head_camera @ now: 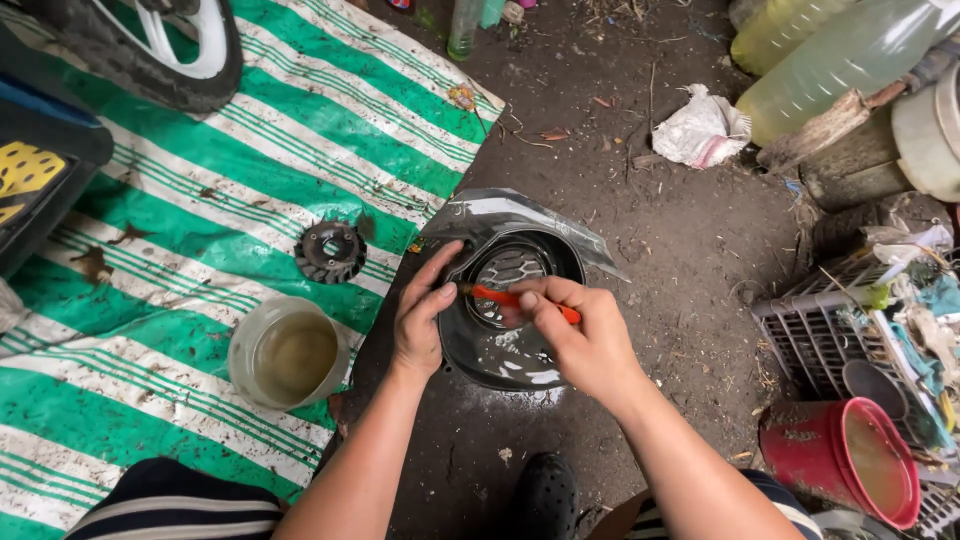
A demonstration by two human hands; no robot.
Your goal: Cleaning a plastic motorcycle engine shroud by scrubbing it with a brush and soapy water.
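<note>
A black plastic fan cover (560,255) with a round grille opening lies on the dirt ground in the head view. My left hand (420,320) grips its left rim and steadies it. My right hand (585,335) is shut on an orange-handled brush (500,296), whose tip rests on the grille at the cover's middle. Wet white patches show on the cover's lower part.
A cut plastic bowl of murky liquid (287,355) and a black toothed fan wheel (330,251) sit on a green and white striped tarp (200,180). A red bucket (850,470), a grey crate (810,335), large bottles (830,60) stand right; a tyre (150,55) top left.
</note>
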